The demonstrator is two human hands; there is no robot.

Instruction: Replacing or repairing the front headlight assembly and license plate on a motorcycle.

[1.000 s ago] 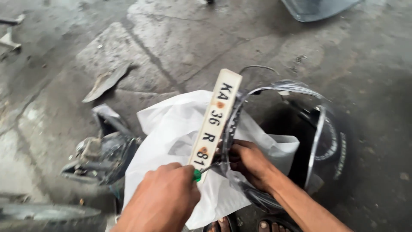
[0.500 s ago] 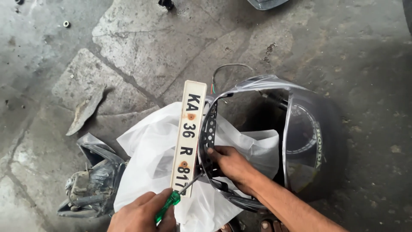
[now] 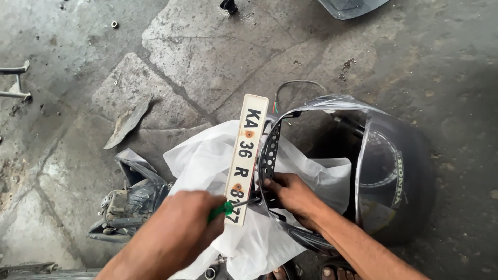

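Observation:
My left hand (image 3: 174, 236) grips a green-handled screwdriver (image 3: 224, 208) whose tip points at the lower end of a long white number plate (image 3: 246, 158). The plate stands upright on edge, fixed to a black perforated bracket (image 3: 269, 155). My right hand (image 3: 291, 196) holds that bracket just behind the plate. The bracket belongs to a dark grey scooter body panel (image 3: 402, 176) that rests on the ground. A white plastic sheet (image 3: 207, 161) lies under and around the plate.
Cracked concrete floor (image 3: 207, 57) all around. A black plastic scooter part (image 3: 129, 199) lies at the left, a flat grey shard (image 3: 127, 122) beyond it. Metal bars (image 3: 15, 83) show at the far left. A loose wire (image 3: 293, 85) curls above the panel. My sandalled toes (image 3: 332, 272) show below.
My left hand has risen into view and brought the screwdriver tip up to the plate's lower end. The view shifted slightly; the right hand keeps its hold on the bracket.

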